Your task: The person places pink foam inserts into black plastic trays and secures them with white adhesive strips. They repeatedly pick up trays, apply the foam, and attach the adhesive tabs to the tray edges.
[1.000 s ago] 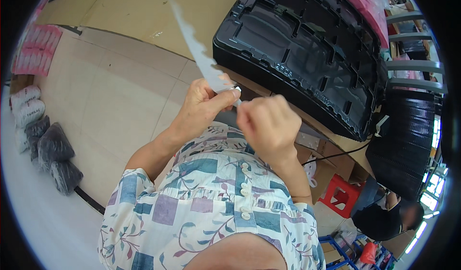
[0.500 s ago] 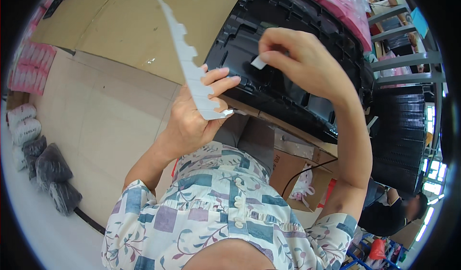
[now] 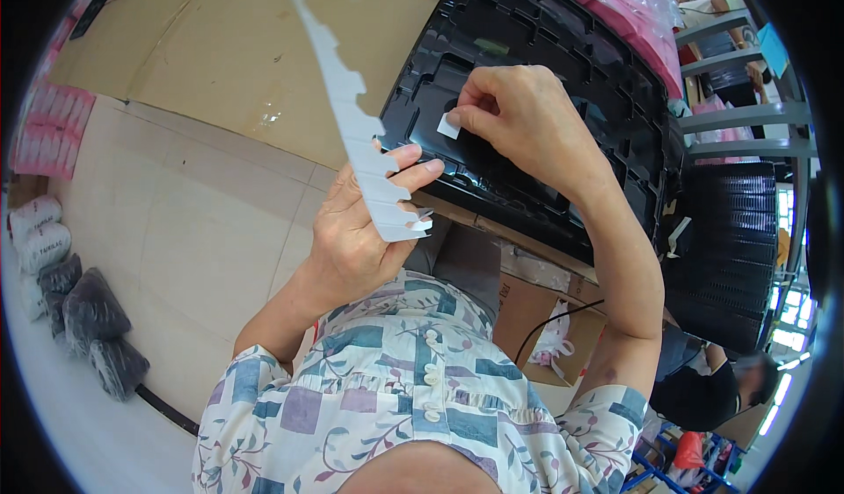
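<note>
My left hand (image 3: 352,221) is closed on a long white paper strip (image 3: 345,112) with a notched right edge. The strip stands up from my hand and curves away toward the far left. Between the thumb and fingertips of my right hand (image 3: 527,120) is a small white sticker (image 3: 448,126), held low at the near left part of a black molded plastic tray (image 3: 563,46). Whether the sticker touches the tray, I cannot tell. Two fingers of my left hand stretch toward the tray's near left edge.
Brown cardboard (image 3: 255,63) covers the worktop to the left. Pink plastic-wrapped goods (image 3: 607,2) lie beyond the tray. Stacked black trays (image 3: 721,248) stand at the right, near a seated person (image 3: 703,397). Wrapped bundles (image 3: 92,305) sit on the floor at left.
My right hand has moved left and slightly down with the small white sticker, closer to the tray's near left part. The paper strip in my left hand has dropped slightly.
</note>
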The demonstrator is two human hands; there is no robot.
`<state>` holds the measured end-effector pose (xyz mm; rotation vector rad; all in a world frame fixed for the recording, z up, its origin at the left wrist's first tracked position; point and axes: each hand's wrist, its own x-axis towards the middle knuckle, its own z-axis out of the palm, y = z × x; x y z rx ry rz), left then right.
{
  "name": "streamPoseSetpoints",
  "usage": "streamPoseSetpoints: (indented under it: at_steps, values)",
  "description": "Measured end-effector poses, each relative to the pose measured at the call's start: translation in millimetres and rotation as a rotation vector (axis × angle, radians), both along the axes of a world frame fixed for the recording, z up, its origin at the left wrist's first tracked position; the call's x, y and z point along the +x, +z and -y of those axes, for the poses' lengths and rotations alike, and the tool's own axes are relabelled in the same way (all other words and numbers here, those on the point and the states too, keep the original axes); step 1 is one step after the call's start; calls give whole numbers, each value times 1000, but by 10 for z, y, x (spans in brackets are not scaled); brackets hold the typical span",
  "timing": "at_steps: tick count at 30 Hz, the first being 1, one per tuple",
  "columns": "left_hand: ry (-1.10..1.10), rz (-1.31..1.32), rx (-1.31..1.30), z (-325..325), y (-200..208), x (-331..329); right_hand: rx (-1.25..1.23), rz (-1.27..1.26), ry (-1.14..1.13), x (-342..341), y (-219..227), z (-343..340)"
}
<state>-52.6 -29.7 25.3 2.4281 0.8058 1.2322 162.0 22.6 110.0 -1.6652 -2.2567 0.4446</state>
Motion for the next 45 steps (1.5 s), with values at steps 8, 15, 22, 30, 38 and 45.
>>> streamPoseSetpoints:
  at_steps: [8,15,22,30,38,45]
  values:
    - [-9,-9,-8,-15,2,-11,219,111,85,-85,-94,5]
    - [-21,14,-36,-5,15,-8,280,270,133,-136,-57,22]
    - [-34,34,-46,-18,-17,-11,403,439,406,-193,12,37]
    - [-151,105,-192,-61,71,-94,-12,-371,-103,119,-5,22]
    - [-281,748,-969,-58,99,-202,-375,-1172,-97,80,38,425]
    - [-313,785,-1199,-47,194,-91,-297,-852,-108,-229,58,608]
